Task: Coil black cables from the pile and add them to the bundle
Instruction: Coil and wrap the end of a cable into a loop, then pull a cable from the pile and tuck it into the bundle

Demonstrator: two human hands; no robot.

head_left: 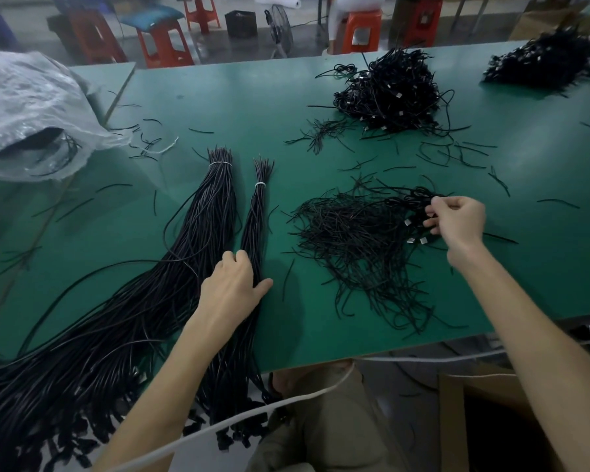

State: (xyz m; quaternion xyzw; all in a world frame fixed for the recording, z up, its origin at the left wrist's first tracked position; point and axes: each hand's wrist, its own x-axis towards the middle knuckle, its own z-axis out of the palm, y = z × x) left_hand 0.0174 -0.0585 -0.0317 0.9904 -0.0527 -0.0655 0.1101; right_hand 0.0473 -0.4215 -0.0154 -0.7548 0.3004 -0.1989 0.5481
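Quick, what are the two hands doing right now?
Left hand: curled round the thin bundle.
Right hand: pinching cables from the pile.

The green table (239, 97) in front of me runs wide, with dull light glaring off its far right side. Beyond its far edge lies a grey, shiny floor (218, 42). Out there a red stool (92, 35) stands past the table's far left corner, another beside it carries a blue cushion (150, 17), and an orange stool (361, 32) stands further right. Between those last two I see a black crate (241, 23) and a round floor fan (281, 28). Below the table's near edge, to my right, sits an open cardboard box (457, 420).
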